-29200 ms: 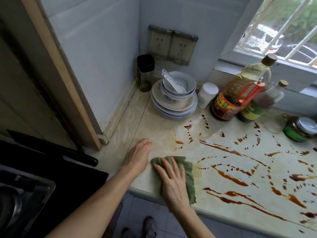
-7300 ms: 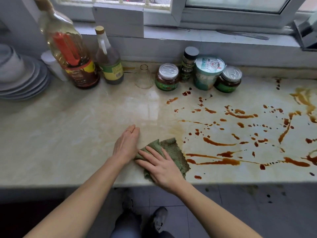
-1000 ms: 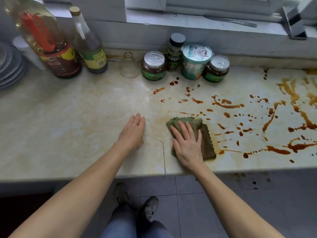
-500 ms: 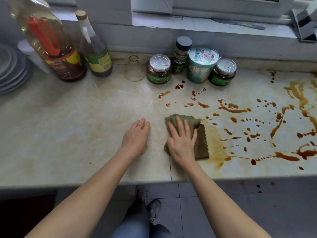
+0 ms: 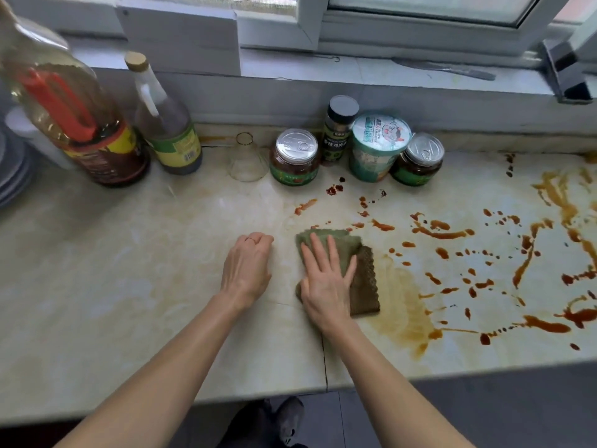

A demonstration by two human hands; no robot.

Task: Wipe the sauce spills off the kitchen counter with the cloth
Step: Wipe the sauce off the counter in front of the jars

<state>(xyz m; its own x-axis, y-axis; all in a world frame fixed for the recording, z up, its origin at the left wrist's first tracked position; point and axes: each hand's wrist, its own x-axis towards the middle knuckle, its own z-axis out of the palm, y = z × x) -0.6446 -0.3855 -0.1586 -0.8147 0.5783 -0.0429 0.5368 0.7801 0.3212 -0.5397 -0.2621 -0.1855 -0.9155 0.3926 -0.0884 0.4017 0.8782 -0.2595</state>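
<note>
Wiping the counter [image 5: 113,286]: straight-fingered right hand [image 5: 326,286] is pressing green cloth [image 5: 365,286]; left hand [image 5: 247,270], curled, is holding nothing. Next, probably sweeping right into sauce streaks [image 5: 442,235].

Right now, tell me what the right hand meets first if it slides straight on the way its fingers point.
The right hand would first cross the sauce streak just beyond the cloth; after that, probably the left jar.

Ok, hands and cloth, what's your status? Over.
Left hand curled, empty, on beige marble counter. Right hand flat on folded green cloth. Brown sauce spills lie to its right; nothing blocking them.
</note>
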